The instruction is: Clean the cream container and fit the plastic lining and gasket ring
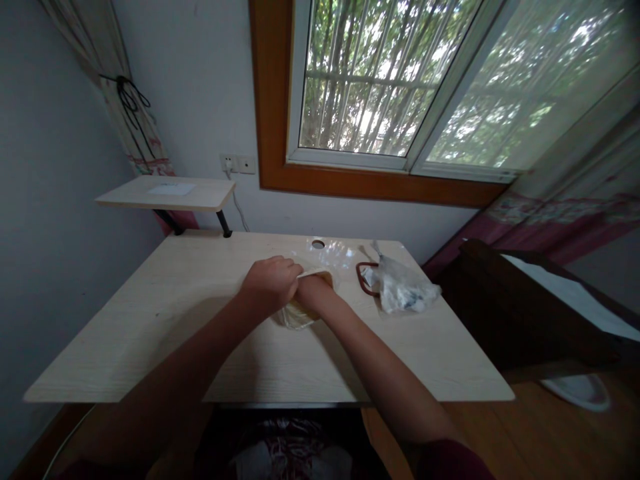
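A small cream-coloured pouch (299,317) with a pale rim is on the desk in front of me. My left hand (273,281) is closed on the edge of its opening at the left. Into that opening reaches my right hand (314,293), so its fingers are hidden inside. What they touch in there does not show. Thin clear plastic (340,253) shines on the desktop just behind the pouch. To the right lies a translucent plastic bag (406,287) with its contents blurred, and a reddish-brown loop (361,280) shows at its left side.
The light wooden desk (200,347) has a round cable hole (318,245) at the back. A raised shelf (200,193) with a sheet of paper (171,189) stands at the left rear. Dark furniture (480,307) is beside the desk's right edge, and a window is behind.
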Available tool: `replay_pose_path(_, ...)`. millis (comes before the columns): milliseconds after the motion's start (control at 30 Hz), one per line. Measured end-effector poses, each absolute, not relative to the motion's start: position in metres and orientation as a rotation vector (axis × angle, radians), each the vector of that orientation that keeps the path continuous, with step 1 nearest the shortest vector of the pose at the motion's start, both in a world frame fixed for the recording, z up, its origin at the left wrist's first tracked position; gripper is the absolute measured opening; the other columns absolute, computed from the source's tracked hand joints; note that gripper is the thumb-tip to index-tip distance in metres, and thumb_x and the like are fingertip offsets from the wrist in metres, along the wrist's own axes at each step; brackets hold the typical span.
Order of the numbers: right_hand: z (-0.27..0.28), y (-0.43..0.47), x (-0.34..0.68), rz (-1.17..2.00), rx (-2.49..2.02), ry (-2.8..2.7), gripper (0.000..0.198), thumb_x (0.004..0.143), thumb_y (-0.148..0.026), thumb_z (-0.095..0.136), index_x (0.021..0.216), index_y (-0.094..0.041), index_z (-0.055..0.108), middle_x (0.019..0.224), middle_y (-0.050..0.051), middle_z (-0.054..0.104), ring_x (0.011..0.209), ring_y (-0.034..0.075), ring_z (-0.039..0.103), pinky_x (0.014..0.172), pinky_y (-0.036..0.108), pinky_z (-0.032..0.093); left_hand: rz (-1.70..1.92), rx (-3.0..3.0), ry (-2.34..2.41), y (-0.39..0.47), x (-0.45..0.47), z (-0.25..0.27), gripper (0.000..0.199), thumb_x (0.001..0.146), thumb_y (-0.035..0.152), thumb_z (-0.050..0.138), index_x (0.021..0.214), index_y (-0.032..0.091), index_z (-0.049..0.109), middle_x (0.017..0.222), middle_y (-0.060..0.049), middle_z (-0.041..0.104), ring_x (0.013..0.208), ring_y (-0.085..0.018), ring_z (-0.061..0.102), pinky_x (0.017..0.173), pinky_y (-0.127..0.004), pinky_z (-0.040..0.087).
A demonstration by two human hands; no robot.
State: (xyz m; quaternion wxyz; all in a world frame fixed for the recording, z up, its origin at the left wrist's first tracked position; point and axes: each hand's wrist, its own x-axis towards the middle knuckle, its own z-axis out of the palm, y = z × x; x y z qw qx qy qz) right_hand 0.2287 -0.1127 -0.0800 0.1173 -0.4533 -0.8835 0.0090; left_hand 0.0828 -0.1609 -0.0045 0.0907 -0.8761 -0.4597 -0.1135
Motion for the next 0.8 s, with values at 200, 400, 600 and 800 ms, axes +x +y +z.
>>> replay_pose_path(200, -0.063, -0.143, 0.249, 0.171, -1.243, -2.579, 0.038, 0.091, -0.010, 0.053, 0.125, -0.016, 0.067, 0.121, 0.011, 0.074, 0.101, 0.023, 0.073, 0.091, 0.029, 0.054, -0.460, -2.507, -1.529, -0.149, 0.076, -0.011, 0.026, 0.094, 0.026, 0.052, 0.111, 0.024, 0.072, 0.108, -0.007, 0.075, 0.104, -0.024, 0.065, 0.084, -0.033, 0.049)
replay_pose_path(400, -0.045, -0.161, 0.285, 0.264, -1.086, -2.481, 0.032, 0.099, -0.022, 0.049, 0.123, -0.020, 0.070, 0.118, 0.008, 0.075, 0.105, 0.021, 0.071, 0.096, 0.034, 0.054, -0.556, -2.521, -1.598, -0.137, 0.065, -0.013, 0.032, 0.096, 0.030, 0.049, 0.116, 0.024, 0.073, 0.112, -0.006, 0.076, 0.105, -0.025, 0.068, 0.088, -0.035, 0.051)
replay_pose_path(600, -0.041, -0.156, 0.312, 0.118, -1.005, -2.149, 0.027, 0.099, -0.025, 0.053, 0.119, -0.024, 0.071, 0.109, 0.008, 0.074, 0.098, 0.022, 0.069, 0.091, 0.039, 0.056, -0.630, -2.576, -1.683, -0.126, 0.057, -0.016, 0.033, 0.094, 0.031, 0.050, 0.114, 0.027, 0.075, 0.116, -0.005, 0.076, 0.108, -0.024, 0.069, 0.092, -0.033, 0.051)
replay_pose_path(800, -0.050, -0.140, 0.300, 0.120, -0.948, -1.958, 0.041, 0.097, -0.029, 0.056, 0.138, -0.025, 0.057, 0.138, 0.012, 0.060, 0.130, 0.026, 0.054, 0.110, 0.048, 0.046, -0.801, -2.602, -1.763, -0.115, 0.053, -0.022, 0.032, 0.093, 0.032, 0.052, 0.113, 0.027, 0.077, 0.116, -0.004, 0.077, 0.109, -0.023, 0.070, 0.097, -0.033, 0.051)
